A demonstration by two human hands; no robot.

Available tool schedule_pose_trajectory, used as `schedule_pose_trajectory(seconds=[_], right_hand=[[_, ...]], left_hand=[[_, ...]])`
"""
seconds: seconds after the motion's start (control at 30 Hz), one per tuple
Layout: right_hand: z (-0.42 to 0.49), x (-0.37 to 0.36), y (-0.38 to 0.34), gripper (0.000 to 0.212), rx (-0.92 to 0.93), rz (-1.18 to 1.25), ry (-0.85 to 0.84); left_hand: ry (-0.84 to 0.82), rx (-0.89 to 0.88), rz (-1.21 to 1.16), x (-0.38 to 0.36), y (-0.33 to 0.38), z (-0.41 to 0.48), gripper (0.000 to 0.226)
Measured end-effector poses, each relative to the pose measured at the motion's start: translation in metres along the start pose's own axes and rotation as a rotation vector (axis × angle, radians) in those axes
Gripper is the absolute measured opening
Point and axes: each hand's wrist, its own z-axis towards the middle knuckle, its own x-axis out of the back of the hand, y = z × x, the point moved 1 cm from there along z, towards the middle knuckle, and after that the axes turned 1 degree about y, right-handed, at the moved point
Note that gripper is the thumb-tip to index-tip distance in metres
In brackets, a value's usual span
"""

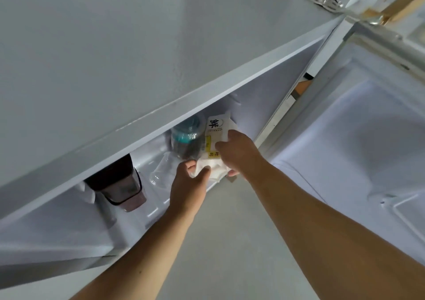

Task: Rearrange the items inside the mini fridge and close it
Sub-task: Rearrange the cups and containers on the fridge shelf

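Observation:
I look down over the white mini fridge [142,58], whose door [358,138] stands swung wide to the right. A white bag with black characters and a yellow label [217,128] stands at the right of the fridge's shelf. My right hand [239,152] grips its side and my left hand [190,182] holds its crumpled lower end. Just left of the bag stands a bottle with a teal label and dark contents [187,138]. A clear plastic cup [161,173] lies on its side in front of the bottle. A dark jug with a handle [119,187] stands further left.
The fridge's white inner floor [147,207] shows between the jug and the cup. Grey floor [230,242] lies below my arms. The door's inner liner has moulded recesses [391,207]. A metal hinge [326,0] sits at the fridge's top right corner.

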Motion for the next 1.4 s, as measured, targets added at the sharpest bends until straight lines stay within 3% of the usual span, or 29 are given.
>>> schedule_pose_trajectory(seconds=[0.1,0.27,0.4,0.47,0.83,0.93,1.0,1.1,1.23,1.4], right_hand=[[0.007,0.011,0.003,0.012,0.079,-0.115,0.063],[0.016,0.011,0.0,0.019,0.144,-0.023,0.181],[0.022,0.005,-0.004,0.026,0.227,0.054,0.248],[0.027,0.003,-0.007,0.027,0.227,0.075,0.264],[0.045,-0.004,-0.019,0.024,0.265,0.068,0.283],[0.035,-0.001,-0.015,0.021,0.252,0.085,0.292],[0.023,0.001,-0.009,0.033,0.297,0.069,0.407],[-0.001,0.003,-0.005,0.042,0.51,-0.003,0.585],[-0.015,-0.001,-0.023,0.057,0.694,-0.096,0.438],[0.0,-0.019,-0.051,0.102,0.591,-0.296,0.198]], left_hand=[[-0.108,0.064,-0.091,-0.01,0.002,-0.004,0.041],[-0.238,0.167,-0.247,-0.026,0.014,0.003,0.054],[-0.25,0.186,-0.305,-0.038,0.02,0.013,0.083],[-0.241,0.178,-0.336,-0.042,0.022,0.017,0.086],[-0.203,0.142,-0.364,-0.037,0.029,0.034,0.08],[-0.202,0.134,-0.337,-0.029,0.03,0.026,0.055],[-0.154,0.141,-0.347,-0.019,0.027,0.016,0.029],[0.019,0.125,-0.35,-0.003,0.022,-0.001,0.019],[0.196,0.049,-0.309,0.013,0.018,-0.015,0.017],[0.348,-0.029,-0.356,0.022,0.031,-0.011,0.016]])
